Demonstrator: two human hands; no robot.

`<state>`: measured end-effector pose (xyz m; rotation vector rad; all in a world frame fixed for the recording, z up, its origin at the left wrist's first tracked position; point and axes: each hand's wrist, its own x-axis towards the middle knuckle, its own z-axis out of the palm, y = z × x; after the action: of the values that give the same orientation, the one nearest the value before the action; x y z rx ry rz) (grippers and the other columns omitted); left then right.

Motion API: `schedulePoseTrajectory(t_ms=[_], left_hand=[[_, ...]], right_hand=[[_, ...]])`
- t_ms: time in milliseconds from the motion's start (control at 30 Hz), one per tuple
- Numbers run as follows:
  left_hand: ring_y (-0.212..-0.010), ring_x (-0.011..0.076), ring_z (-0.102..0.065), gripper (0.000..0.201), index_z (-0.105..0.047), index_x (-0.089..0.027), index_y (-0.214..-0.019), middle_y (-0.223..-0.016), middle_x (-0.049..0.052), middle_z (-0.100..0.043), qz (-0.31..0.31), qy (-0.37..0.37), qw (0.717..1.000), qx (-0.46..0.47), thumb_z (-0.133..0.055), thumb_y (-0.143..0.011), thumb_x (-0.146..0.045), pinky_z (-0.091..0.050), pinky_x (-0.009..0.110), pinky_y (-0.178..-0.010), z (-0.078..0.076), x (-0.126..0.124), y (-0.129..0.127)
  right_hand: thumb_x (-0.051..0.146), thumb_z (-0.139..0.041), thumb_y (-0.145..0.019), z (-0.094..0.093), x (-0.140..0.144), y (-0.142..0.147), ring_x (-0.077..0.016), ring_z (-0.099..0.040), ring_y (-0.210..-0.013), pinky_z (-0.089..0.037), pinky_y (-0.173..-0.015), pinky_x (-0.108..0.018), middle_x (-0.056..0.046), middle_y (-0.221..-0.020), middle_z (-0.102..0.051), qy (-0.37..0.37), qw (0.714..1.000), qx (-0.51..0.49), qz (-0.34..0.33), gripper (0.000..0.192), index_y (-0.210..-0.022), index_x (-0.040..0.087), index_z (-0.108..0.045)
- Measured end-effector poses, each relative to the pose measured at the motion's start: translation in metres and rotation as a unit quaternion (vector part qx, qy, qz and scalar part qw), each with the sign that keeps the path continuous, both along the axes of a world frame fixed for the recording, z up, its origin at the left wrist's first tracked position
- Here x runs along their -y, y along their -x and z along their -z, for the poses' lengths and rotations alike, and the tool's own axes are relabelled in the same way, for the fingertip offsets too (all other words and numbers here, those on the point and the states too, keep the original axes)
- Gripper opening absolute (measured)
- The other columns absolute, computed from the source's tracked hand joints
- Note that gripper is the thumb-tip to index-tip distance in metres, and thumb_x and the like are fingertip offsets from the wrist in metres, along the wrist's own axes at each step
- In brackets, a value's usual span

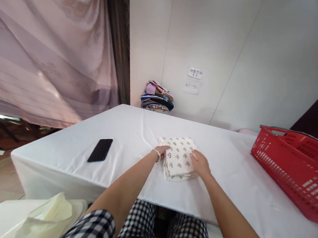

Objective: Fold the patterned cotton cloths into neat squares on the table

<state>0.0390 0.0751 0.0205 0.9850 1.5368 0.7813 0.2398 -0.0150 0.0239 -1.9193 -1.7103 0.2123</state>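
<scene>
A folded white cloth (178, 157) with small grey and red printed figures lies flat on the table, its layers showing at the near edge. I cannot make out whether it is a garment. My left hand (162, 151), with a bracelet at the wrist, grips its left edge, thumb on top and the other fingers mostly hidden. At the right edge, my right hand (201, 163) is closed on the cloth, its fingertips pressed to the fabric.
The table (136, 132) has a white cover. A black phone (100, 150) lies to the left; a red plastic basket (290, 162) stands at the right. Behind the far edge is a stack of folded clothes (157, 99). A pale bag (49, 213) sits at the lower left.
</scene>
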Motion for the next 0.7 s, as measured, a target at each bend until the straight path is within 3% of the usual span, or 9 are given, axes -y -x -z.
schedulePoseTrajectory(t_ms=[100,300,500,700], left_hand=[[-0.066,0.0198,-0.064,0.028,-0.065,-0.011,-0.081,-0.075,0.01,-0.069,-0.008,-0.014,1.0,0.016,-0.073,-0.064,-0.032,-0.047,0.024,-0.049,0.002,-0.001,-0.001],[-0.073,0.021,-0.067,0.03,-0.065,-0.008,-0.085,-0.085,0.014,-0.07,-0.016,-0.024,0.998,0.061,-0.068,-0.07,-0.034,-0.052,0.026,-0.058,0.013,-0.002,-0.007],[-0.086,0.0238,-0.066,0.029,-0.064,-0.01,-0.085,-0.094,0.014,-0.069,-0.04,-0.057,0.996,0.047,-0.075,-0.062,-0.024,-0.051,0.026,-0.066,0.031,0.003,0.002],[-0.074,0.0226,-0.067,0.038,-0.064,-0.009,-0.084,-0.08,0.013,-0.071,-0.02,-0.044,0.996,0.081,-0.074,-0.064,-0.04,-0.053,0.028,-0.06,0.042,-0.004,0.005]], right_hand=[[0.037,-0.038,-0.087,-0.003,-0.031,-0.031,-0.0236,-0.048,-0.119,-0.037,-0.098,-0.033,-0.013,-0.125,-0.055,0.114,0.989,0.003,0.099,0.044,-0.12,0.014,-0.056],[0.054,-0.038,-0.082,0.008,-0.064,-0.043,-0.0304,-0.053,-0.112,-0.042,-0.088,-0.037,-0.018,-0.117,-0.059,0.211,0.967,-0.006,0.142,0.061,-0.119,0.009,-0.056],[0.062,-0.04,-0.078,0.017,-0.06,-0.046,-0.0312,-0.055,-0.109,-0.043,-0.083,-0.036,-0.019,-0.118,-0.058,0.238,0.961,0.002,0.144,0.065,-0.117,0.012,-0.056],[0.065,-0.04,-0.078,0.018,-0.066,-0.052,-0.0304,-0.057,-0.106,-0.043,-0.083,-0.036,-0.018,-0.114,-0.061,0.243,0.961,-0.002,0.13,0.064,-0.11,0.013,-0.061]])
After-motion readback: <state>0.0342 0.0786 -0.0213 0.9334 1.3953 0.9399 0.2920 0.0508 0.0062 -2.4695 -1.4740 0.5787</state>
